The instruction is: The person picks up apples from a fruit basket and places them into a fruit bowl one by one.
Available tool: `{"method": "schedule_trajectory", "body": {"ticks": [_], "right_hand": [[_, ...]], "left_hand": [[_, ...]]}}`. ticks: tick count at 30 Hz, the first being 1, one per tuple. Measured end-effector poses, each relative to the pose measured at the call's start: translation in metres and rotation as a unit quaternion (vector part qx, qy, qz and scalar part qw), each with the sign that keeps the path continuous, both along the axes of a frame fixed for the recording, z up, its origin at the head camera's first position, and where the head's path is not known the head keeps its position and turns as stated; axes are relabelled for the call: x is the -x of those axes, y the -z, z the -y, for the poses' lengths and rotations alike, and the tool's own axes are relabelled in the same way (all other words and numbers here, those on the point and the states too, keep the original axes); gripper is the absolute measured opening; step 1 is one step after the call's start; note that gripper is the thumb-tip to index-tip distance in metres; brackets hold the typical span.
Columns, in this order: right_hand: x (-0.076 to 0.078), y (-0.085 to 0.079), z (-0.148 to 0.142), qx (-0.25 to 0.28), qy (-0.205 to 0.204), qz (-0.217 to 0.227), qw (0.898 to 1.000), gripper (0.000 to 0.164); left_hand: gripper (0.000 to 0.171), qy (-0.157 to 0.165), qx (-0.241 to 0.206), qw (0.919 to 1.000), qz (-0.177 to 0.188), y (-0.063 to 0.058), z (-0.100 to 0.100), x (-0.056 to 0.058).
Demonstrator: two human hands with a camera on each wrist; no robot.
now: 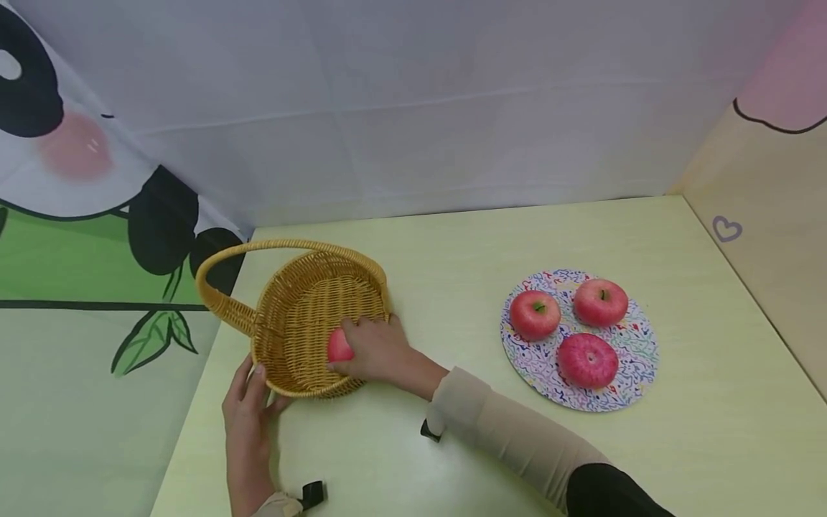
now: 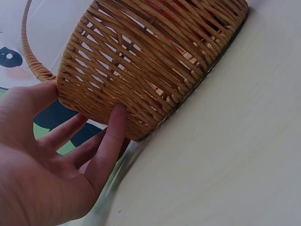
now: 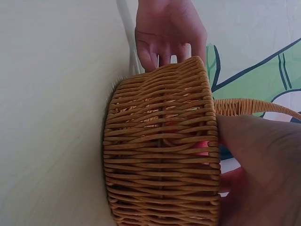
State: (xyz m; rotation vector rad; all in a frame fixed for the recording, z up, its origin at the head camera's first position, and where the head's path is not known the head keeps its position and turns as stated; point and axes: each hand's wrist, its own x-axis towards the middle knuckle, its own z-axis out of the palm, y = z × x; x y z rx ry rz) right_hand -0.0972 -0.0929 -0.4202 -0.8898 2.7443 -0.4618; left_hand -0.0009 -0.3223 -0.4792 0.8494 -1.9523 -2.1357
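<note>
A woven wicker basket [image 1: 304, 294] with a tall arched handle stands on the table at left of centre. My right hand [image 1: 375, 350] reaches over its right rim, thumb and fingers around a red apple [image 1: 339, 346] low inside; the palm side of the apple is hidden. Through the weave in the right wrist view, a pink patch of the apple [image 3: 201, 148] shows. My left hand [image 1: 248, 416] touches the basket's outer wall at the front left. In the left wrist view its fingers [image 2: 115, 136] are spread and fairly straight against the wicker.
A round plate [image 1: 517, 352] with a colourful squiggle pattern lies to the right, with three red apples [image 1: 588, 360] on it. The pale table [image 1: 446, 266] meets a white cloth backdrop [image 1: 413, 143] behind, a printed panel [image 1: 77, 359] at left and a beige wall [image 1: 769, 237] at right.
</note>
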Motion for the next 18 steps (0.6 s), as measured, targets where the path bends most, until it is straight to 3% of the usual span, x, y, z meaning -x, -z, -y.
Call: {"method": "schedule_trajectory", "body": {"ticks": [8, 18], "right_hand": [[-0.004, 0.006, -0.001, 0.031, 0.011, -0.028, 0.999, 0.068], [-0.009, 0.004, -0.014, 0.124, 0.017, -0.054, 0.991, 0.067]], "left_hand": [[0.059, -0.003, -0.002, 0.9999, 0.010, -0.001, 0.000, 0.000], [0.057, -0.001, -0.010, 0.9999, -0.005, 0.001, 0.002, 0.000]]}}
